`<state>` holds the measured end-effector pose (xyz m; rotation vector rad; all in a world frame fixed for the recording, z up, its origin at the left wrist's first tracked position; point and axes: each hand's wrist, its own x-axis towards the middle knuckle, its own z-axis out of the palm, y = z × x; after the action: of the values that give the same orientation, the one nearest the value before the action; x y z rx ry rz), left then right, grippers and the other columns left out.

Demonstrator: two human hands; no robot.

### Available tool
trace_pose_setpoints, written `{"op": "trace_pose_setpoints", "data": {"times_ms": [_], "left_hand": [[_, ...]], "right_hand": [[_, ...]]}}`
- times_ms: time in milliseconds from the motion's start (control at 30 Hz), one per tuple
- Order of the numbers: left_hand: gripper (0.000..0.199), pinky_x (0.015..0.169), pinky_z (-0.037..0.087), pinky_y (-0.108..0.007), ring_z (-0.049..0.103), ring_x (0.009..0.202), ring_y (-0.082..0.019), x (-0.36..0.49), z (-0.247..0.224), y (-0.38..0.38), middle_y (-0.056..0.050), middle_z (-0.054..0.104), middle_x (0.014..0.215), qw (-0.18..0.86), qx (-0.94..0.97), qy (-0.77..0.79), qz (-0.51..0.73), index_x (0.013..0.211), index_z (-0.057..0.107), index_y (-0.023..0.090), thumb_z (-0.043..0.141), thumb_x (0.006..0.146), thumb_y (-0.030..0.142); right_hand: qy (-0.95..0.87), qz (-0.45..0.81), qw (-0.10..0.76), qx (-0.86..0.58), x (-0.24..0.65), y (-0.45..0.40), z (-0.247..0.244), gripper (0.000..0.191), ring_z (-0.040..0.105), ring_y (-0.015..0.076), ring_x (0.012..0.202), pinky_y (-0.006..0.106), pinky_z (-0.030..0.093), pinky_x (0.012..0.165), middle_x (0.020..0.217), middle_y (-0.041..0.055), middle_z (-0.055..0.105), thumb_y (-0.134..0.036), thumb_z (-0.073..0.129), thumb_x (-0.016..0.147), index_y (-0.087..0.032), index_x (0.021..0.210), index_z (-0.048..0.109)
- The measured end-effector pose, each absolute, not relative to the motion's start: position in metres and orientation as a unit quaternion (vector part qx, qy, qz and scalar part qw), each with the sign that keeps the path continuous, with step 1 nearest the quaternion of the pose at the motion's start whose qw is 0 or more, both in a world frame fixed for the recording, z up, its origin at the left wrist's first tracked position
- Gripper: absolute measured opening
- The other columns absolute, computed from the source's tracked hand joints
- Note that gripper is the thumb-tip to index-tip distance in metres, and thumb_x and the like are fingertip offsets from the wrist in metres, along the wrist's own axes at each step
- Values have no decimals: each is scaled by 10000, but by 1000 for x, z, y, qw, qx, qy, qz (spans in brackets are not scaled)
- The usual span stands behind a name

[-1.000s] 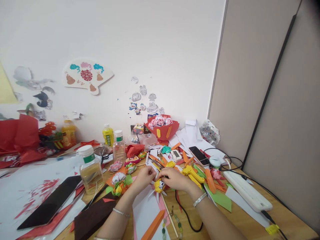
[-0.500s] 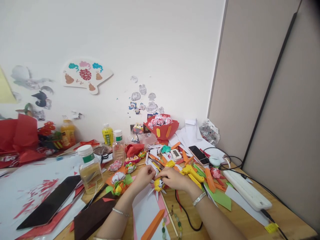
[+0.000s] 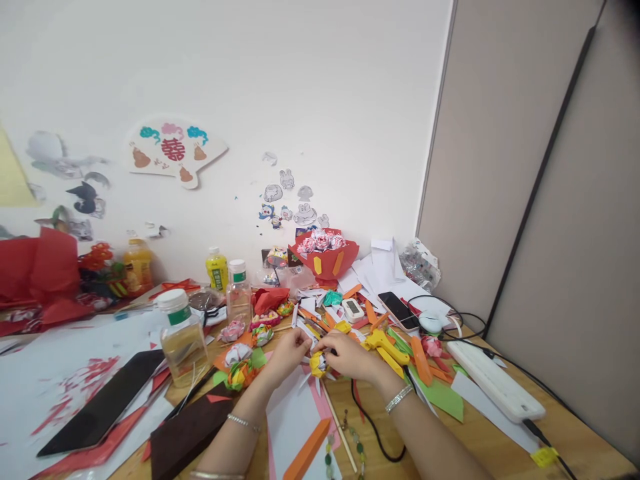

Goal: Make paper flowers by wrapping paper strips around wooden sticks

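A yellow and white paper flower (image 3: 318,364) sits between my hands, low at the centre of the head view. My left hand (image 3: 290,352) is closed in a pinch at its upper left; what lies between the fingertips is too small to make out. My right hand (image 3: 345,353) bends over the flower's right side, its fingers curled on the flower. A thin wooden stick (image 3: 339,427) runs down below the flower. White and pink paper sheets (image 3: 287,417) lie beneath. Right of my right hand is a yellow glue gun (image 3: 385,347).
Paper flowers (image 3: 240,373) and bottles (image 3: 183,340) stand left. A red bouquet (image 3: 327,260) is by the wall. A phone (image 3: 399,311), white power strip (image 3: 495,380) and black cable (image 3: 373,427) lie right. A bead bracelet (image 3: 357,447) is near the front.
The camera view has shifted slightly. My right hand's fingers have lifted a little, and more of the yellow and white flower shows.
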<state>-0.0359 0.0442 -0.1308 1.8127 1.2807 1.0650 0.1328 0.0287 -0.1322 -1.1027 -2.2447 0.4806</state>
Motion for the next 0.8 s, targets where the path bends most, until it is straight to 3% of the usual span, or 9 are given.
{"op": "trace_pose_setpoints", "data": {"times_ms": [433, 600, 700, 800], "left_hand": [[195, 513, 416, -248, 548, 519, -146, -34, -132, 44, 17, 568, 516, 353, 690, 483, 407, 568, 480, 188, 545, 656, 350], [207, 500, 422, -246, 530, 516, -139, -36, -137, 47, 28, 536, 518, 369, 665, 483, 434, 564, 486, 185, 570, 637, 360], [248, 500, 448, -250, 530, 536, -136, -40, -140, 54, 36, 516, 547, 383, 637, 479, 467, 604, 469, 192, 554, 651, 420], [318, 538, 488, -261, 544, 583, -130, -45, -141, 60, 42, 506, 605, 402, 610, 459, 506, 660, 442, 201, 524, 665, 508]], "right_hand": [[-846, 189, 298, -400, 136, 30, -129, 318, 542, 163, 920, 247, 412, 810, 845, 31, 645, -83, 456, 678, -199, 843, 702], [-853, 203, 299, -377, 136, 29, -130, 321, 544, 163, 930, 261, 410, 824, 869, 28, 661, -95, 454, 725, -210, 905, 694], [-844, 204, 348, -355, 136, 31, -130, 325, 510, 168, 1024, 296, 377, 903, 1035, 33, 632, -150, 469, 783, -229, 1046, 641], [-788, 211, 450, -365, 138, 38, -131, 306, 462, 182, 1107, 337, 322, 976, 1150, 49, 570, -252, 503, 811, -221, 1100, 600]]}}
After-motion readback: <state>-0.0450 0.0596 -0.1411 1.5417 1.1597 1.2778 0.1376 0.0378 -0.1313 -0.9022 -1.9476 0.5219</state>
